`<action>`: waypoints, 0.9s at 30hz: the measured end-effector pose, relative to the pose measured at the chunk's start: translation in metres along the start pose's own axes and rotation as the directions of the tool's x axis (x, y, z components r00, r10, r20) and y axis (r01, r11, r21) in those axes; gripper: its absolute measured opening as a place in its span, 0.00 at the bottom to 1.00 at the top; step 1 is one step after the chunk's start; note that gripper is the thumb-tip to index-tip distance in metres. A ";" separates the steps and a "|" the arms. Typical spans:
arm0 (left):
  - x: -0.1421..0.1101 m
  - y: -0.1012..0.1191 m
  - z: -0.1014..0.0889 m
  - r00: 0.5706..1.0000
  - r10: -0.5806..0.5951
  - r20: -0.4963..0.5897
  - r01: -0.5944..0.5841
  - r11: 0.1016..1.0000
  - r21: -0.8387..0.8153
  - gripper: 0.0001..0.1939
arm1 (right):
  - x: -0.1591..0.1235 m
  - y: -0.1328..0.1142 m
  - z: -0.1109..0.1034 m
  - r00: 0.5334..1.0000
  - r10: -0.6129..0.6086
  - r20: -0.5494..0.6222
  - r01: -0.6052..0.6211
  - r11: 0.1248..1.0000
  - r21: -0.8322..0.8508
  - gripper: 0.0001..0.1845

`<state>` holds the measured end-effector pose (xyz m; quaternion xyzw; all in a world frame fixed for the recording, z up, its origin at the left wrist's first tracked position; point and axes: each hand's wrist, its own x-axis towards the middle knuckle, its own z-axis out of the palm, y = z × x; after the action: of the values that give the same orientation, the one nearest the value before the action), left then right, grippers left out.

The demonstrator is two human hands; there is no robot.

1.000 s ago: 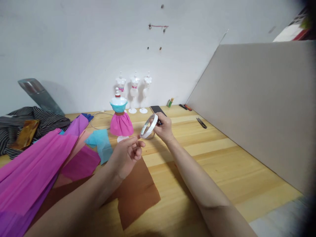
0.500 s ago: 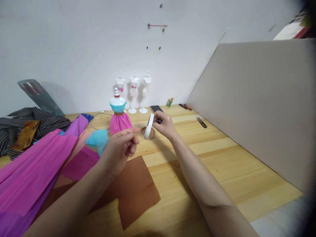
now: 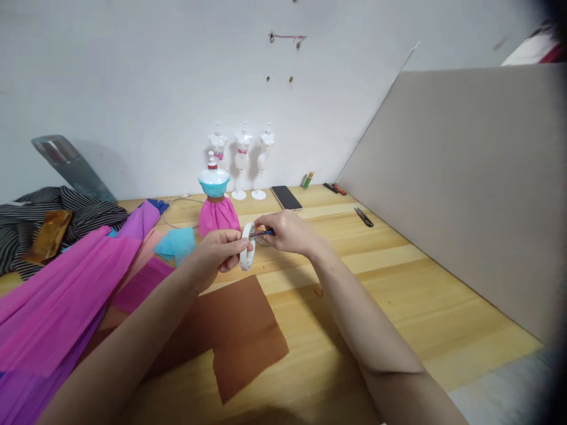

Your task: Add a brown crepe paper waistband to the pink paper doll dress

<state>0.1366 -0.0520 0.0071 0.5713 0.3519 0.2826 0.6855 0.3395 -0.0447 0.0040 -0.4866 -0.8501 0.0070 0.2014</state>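
Note:
My left hand point(image 3: 217, 252) pinches a white tape roll point(image 3: 245, 251), which stands on edge above the wooden table point(image 3: 398, 307). My right hand point(image 3: 287, 233) is closed on a small blue-handled tool point(image 3: 262, 234) whose tip meets the roll. Just behind the hands stands a small mannequin point(image 3: 215, 203) in a blue top and pink skirt. Under my left forearm lies a brown paper sheet point(image 3: 239, 336).
Three white mini mannequins point(image 3: 242, 159) stand by the wall, with a phone point(image 3: 286, 197) and a lighter point(image 3: 306, 180) nearby. Thread snips point(image 3: 364, 216) lie near a grey board point(image 3: 465, 189). Pink crepe paper point(image 3: 57, 283), a blue piece point(image 3: 179, 242) and striped cloth point(image 3: 39, 215) cover the left.
The tape roll moved left from my right hand's grip into my left hand's pinch. Both hands came together, and the phone behind them is now uncovered.

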 end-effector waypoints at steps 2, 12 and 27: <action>0.001 0.000 -0.001 1.000 -0.022 0.001 0.022 0.999 -0.036 0.18 | -0.002 -0.002 -0.007 0.998 0.023 0.054 -0.019 0.996 -0.083 0.11; 0.002 -0.003 0.007 0.997 -0.062 0.054 0.047 0.971 0.234 0.15 | -0.008 -0.002 -0.033 0.931 0.105 0.351 -0.151 0.983 0.106 0.09; -0.018 0.001 0.029 0.964 0.264 0.037 -0.221 0.713 0.665 0.17 | -0.010 -0.019 -0.035 0.902 0.415 0.119 -0.380 0.894 -0.235 0.15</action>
<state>0.1490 -0.0833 0.0141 0.8095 0.3718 0.2435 0.3835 0.3402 -0.0691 0.0369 -0.6664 -0.7420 0.0004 0.0727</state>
